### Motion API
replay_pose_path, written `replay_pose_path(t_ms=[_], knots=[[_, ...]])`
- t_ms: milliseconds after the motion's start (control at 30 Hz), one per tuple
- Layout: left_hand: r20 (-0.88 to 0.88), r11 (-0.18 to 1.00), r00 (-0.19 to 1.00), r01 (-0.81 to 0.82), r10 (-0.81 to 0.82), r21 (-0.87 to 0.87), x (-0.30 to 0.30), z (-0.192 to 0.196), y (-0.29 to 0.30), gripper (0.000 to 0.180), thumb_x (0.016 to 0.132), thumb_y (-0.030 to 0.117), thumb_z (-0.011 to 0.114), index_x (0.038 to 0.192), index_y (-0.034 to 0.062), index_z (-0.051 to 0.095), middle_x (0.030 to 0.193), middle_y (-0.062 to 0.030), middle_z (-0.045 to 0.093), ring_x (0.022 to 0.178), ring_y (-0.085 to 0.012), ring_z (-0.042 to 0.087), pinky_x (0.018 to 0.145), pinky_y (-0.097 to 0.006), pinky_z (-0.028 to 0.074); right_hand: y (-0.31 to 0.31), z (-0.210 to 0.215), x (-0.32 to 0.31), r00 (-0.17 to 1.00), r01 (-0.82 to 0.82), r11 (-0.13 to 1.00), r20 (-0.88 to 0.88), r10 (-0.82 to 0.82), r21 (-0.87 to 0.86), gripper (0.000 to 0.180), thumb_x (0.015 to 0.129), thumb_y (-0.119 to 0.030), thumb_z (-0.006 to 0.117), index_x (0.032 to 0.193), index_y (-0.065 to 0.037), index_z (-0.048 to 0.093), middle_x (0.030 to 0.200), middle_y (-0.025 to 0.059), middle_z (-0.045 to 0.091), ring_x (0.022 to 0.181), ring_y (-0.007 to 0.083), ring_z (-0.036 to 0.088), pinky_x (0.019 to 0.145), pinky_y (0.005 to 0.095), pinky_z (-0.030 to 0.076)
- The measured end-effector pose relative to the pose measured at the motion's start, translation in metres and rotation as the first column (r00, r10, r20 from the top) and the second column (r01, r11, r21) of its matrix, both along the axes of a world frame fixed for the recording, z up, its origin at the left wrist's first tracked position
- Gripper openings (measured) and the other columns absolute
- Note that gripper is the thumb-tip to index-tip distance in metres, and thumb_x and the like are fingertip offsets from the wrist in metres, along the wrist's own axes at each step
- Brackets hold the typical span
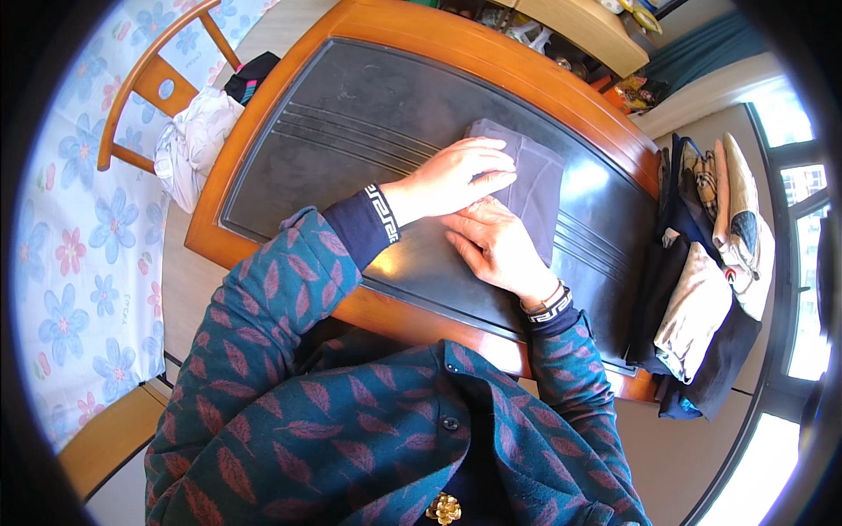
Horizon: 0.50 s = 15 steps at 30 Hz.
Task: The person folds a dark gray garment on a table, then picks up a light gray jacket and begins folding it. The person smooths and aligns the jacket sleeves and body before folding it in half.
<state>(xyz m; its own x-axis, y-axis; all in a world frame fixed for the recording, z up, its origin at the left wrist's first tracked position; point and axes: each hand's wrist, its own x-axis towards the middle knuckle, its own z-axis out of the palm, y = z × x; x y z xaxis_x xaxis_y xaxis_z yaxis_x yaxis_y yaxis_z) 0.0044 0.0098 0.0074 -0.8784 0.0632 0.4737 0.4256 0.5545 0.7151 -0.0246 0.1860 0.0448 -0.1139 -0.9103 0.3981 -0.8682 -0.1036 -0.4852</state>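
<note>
A folded dark grey garment (537, 186) lies on the black table top, a little right of its middle. My left hand (458, 177) rests at the garment's left edge, its fingers stretched out toward the cloth. Just below it, my right hand (502, 244) lies across the garment's near left corner. Its thumb stands apart from the fingers, which point left and meet the underside of my left hand. Neither hand visibly grips the cloth. Both arms are in dark green sleeves with a reddish leaf pattern.
The wooden table (368, 19) has a raised orange-brown rim. Several garments (702, 289) are piled at its right end, some hanging over the edge. A wooden chair (167, 86) with white cloth (197, 140) stands at left. Beyond the table is a shelf unit (583, 35).
</note>
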Motion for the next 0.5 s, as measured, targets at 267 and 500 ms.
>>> replay_pose_path(t_ms=[267,500], knots=[[0.011,0.979,0.999,0.041,-0.04,-0.2,-0.001,-0.007,0.0,0.038,0.1,0.029,0.057,0.129,0.0064,0.064,0.145,-0.0122,0.054,0.145,-0.0303,0.036,0.12,-0.046,0.026,0.009,0.0,-0.002,0.849,0.05,0.989,0.528,0.031,-0.138,0.014,0.09,-0.002,0.067,0.102,0.002,0.073,0.092,0.011,0.074,0.08,0.0217,0.071,0.078,0.0314,0.056],[0.033,0.924,0.999,-0.009,0.023,-0.382,0.007,-0.003,0.008,0.05,0.097,0.035,0.06,0.137,0.005,0.057,0.155,-0.0151,0.041,0.15,-0.0339,0.027,0.123,-0.051,0.017,0.013,-0.01,-0.021,0.784,0.581,0.779,0.42,-0.457,-0.235,0.011,0.096,-0.003,0.064,0.105,0.0,0.07,0.093,0.0089,0.069,0.085,0.0155,0.066,0.08,0.0275,0.052]])
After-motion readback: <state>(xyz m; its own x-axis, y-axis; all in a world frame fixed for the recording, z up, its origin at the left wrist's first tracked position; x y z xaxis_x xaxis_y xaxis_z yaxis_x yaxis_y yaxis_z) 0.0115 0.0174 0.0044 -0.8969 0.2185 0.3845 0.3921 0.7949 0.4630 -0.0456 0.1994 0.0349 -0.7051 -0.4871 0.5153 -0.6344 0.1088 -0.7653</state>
